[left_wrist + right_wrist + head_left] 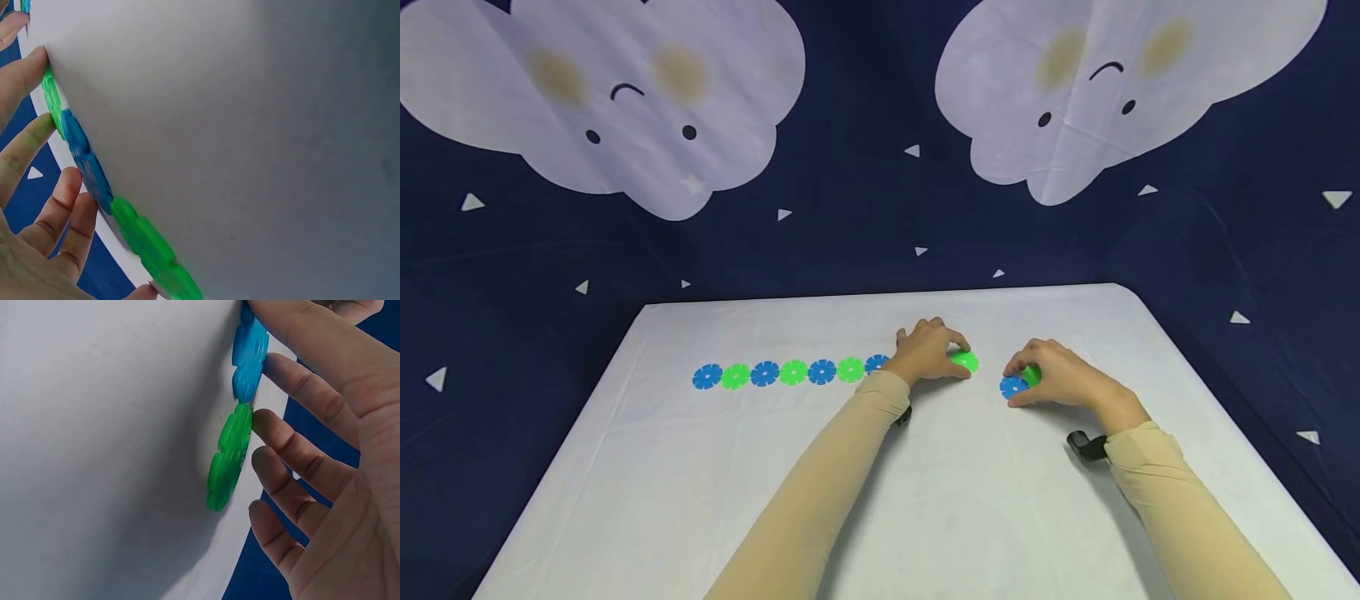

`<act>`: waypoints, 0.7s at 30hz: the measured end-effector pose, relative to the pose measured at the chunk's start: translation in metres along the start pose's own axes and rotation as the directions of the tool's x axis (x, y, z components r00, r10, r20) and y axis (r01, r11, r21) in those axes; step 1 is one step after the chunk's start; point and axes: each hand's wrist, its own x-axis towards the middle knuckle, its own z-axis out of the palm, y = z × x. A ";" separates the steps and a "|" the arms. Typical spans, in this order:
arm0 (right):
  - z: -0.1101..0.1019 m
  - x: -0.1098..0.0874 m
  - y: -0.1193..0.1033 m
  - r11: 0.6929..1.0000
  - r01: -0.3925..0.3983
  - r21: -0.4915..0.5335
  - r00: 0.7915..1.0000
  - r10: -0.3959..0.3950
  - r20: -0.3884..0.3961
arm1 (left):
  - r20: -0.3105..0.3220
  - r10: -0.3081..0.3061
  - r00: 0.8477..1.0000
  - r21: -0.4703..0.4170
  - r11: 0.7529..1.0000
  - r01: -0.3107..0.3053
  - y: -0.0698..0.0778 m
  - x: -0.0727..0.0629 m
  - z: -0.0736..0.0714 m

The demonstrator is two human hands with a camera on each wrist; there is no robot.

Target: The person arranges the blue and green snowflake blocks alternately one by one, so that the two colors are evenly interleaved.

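Note:
A row of blue and green slotted flower-shaped discs [793, 372] lies on the white table, colours alternating. My left hand [925, 352] is over the row's right end and covers part of it. Its thumb and a finger pinch the green end disc [966, 362] by opposite edges; the left wrist view shows a blue disc [87, 156] beside it in the row. To the right, my right hand [1060, 375] pinches a blue disc [1012, 387] between thumb and finger. A green disc [230, 459] is joined to that blue one, partly hidden behind the fingers in the head view.
The white table [700, 500] reaches back to a dark blue cloth [865, 208] with pale clouds and small triangles. A gap of table separates the two hands. Black wrist mounts [1086, 446] sit at both sleeves.

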 end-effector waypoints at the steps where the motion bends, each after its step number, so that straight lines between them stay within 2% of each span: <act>1: 0.000 0.000 0.000 1.000 -0.004 0.009 1.000 0.004 0.003 | 0.001 -0.002 1.000 0.000 1.000 0.002 0.000 0.000 0.000; 7: 0.000 0.004 0.000 0.999 0.000 0.050 1.000 -0.001 0.018 | 0.010 -0.011 1.000 -0.011 1.000 0.012 0.003 0.000 -0.001; 14: 0.000 0.009 0.000 0.999 0.015 0.037 0.999 -0.016 0.040 | 0.014 -0.027 1.000 -0.027 0.999 0.028 0.004 0.000 -0.001; 21: -0.001 0.004 -0.006 1.000 -0.025 0.017 0.999 0.024 0.041 | 0.013 -0.035 0.999 -0.037 0.999 0.036 0.004 0.000 -0.001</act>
